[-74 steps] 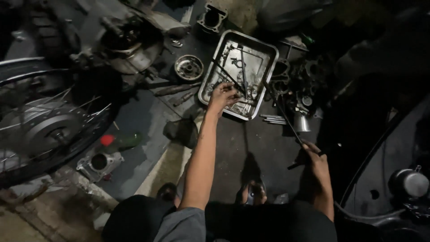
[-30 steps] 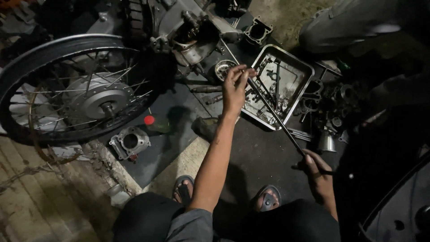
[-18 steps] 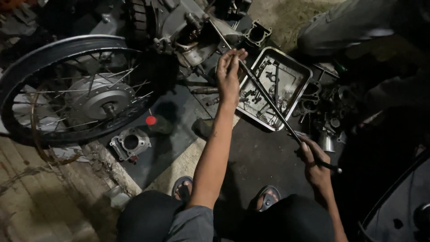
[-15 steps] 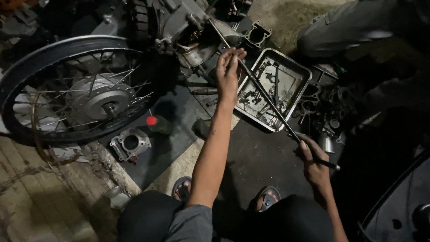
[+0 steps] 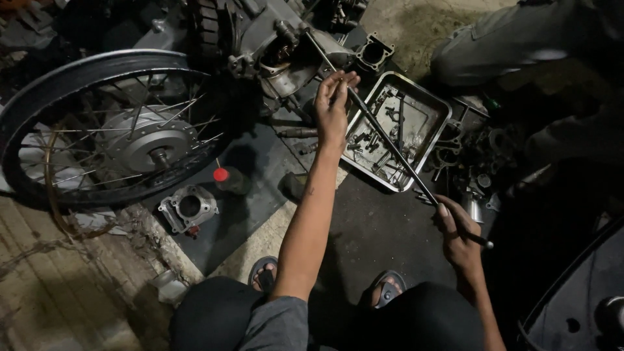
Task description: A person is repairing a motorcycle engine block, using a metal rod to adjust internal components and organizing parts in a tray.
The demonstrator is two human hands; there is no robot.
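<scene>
A long thin metal rod [image 5: 390, 144] runs diagonally from the engine block [image 5: 276, 39] down to my right hand [image 5: 458, 234]. My right hand grips the rod's near end. My left hand [image 5: 333, 107] is stretched out ahead, its fingers pinched around the rod near its far end, just in front of the engine. Below the rod lies a metal tray [image 5: 437, 104] holding several small tools and parts.
A spoked wheel [image 5: 123, 130] with its hub lies at the left. A loose cylinder part [image 5: 188, 209] and a bottle with a red cap [image 5: 222, 175] sit on the dark mat. Another person's leg [image 5: 520, 39] is at the top right. More metal parts [image 5: 481, 156] pile beside the tray.
The view swung left and closer. My left hand left the tray and rose along the rod toward the engine. The rod's far end moved up to the engine block.
</scene>
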